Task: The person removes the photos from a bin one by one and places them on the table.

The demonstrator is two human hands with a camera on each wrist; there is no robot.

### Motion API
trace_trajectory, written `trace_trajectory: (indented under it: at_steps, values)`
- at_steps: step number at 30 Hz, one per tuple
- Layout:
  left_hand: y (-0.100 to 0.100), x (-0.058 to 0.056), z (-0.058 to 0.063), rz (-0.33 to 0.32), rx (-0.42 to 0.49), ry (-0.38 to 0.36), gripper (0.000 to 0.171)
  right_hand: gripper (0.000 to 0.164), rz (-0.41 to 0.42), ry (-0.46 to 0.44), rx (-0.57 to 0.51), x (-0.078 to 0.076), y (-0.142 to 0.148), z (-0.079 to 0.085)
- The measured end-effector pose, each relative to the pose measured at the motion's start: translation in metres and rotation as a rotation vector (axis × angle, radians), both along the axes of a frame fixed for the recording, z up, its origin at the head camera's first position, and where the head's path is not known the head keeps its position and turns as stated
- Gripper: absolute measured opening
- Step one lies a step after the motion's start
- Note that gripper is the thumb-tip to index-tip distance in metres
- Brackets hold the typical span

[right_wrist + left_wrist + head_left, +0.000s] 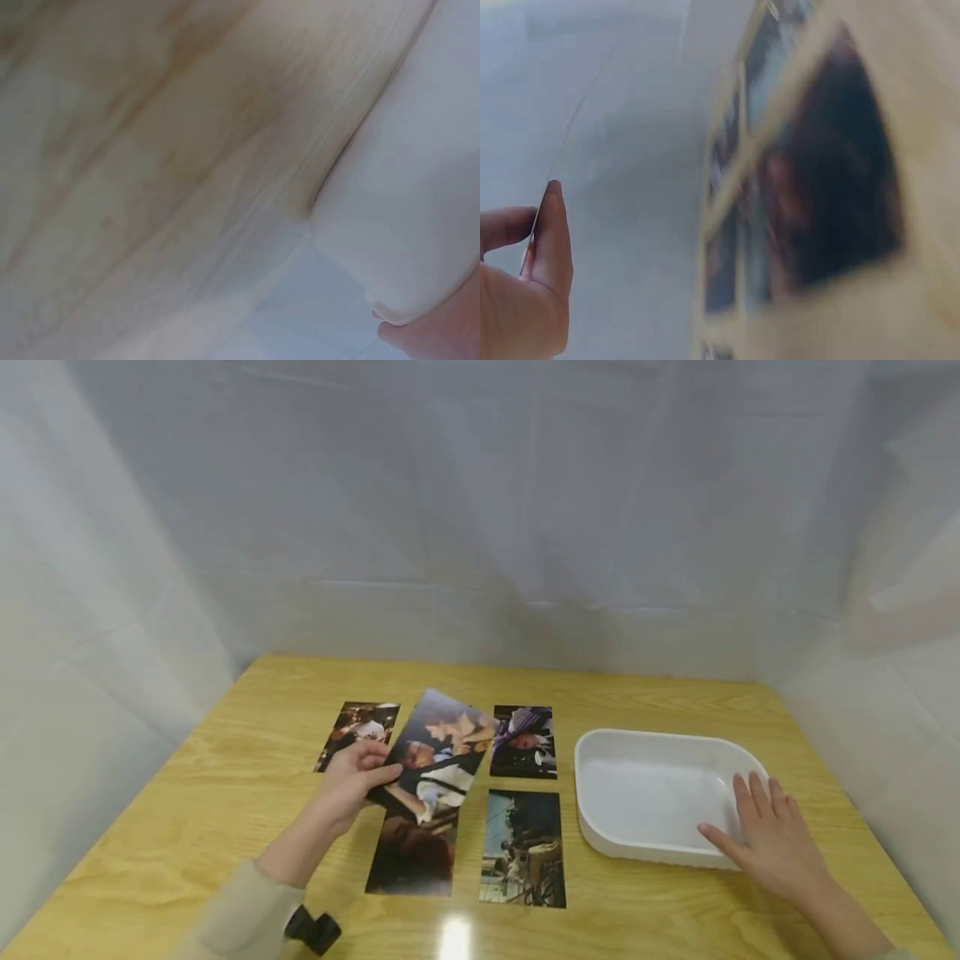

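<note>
Between thumb and fingers my left hand (352,781) pinches a photo print (442,756) by its lower left edge, tilted above the table. In the left wrist view the held print (576,112) shows nearly edge-on, slightly bowed. Below it lies a dark photo (412,852), partly covered in the head view. Other photos lie flat around it: one at the back left (360,727), one at the back right (523,742) and one at the front right (523,850). My right hand (776,843) rests with fingers spread and straight over the right rim of a white plastic tub (652,847).
The wooden table (187,827) is enclosed by pale hanging sheets (480,510) at the back and sides. A small black object (313,931) is by the left sleeve at the front edge of the view. The tub stands to the right of the photos.
</note>
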State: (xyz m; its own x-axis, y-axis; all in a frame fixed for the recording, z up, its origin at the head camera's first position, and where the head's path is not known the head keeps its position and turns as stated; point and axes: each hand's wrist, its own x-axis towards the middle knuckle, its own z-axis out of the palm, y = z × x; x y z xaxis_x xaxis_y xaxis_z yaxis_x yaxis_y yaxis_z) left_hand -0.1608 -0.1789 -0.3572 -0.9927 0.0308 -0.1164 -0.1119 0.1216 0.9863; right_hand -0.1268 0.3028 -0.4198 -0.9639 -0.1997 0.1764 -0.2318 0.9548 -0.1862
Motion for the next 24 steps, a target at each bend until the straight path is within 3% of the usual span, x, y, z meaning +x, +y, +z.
trace_trajectory:
  at_steps: [4,7,11,13,18,24]
  values:
    - [-0.045,0.016,-0.011,0.031,-0.045,-0.078,0.033,0.087,-0.003,-0.023,0.003,0.000,-0.001,0.002]
    - [-0.071,0.027,-0.019,0.017,-0.085,-0.117,0.041,0.087,-0.003,-0.032,0.003,0.000,-0.001,0.003]
    - [-0.094,0.036,-0.028,0.005,-0.103,-0.157,0.041,0.087,0.000,-0.039,0.003,0.000,-0.001,0.004]
    - [-0.102,0.039,-0.031,0.014,-0.160,-0.151,0.038,0.087,0.002,-0.037,0.003,0.001,-0.002,0.004]
    - [-0.112,0.043,-0.035,0.020,-0.391,-0.109,0.032,0.087,0.002,-0.033,0.002,0.000,-0.002,0.004]
    - [-0.116,0.039,-0.036,-0.035,-0.732,-0.094,0.025,0.087,-0.001,-0.045,0.003,0.001,-0.001,0.005]
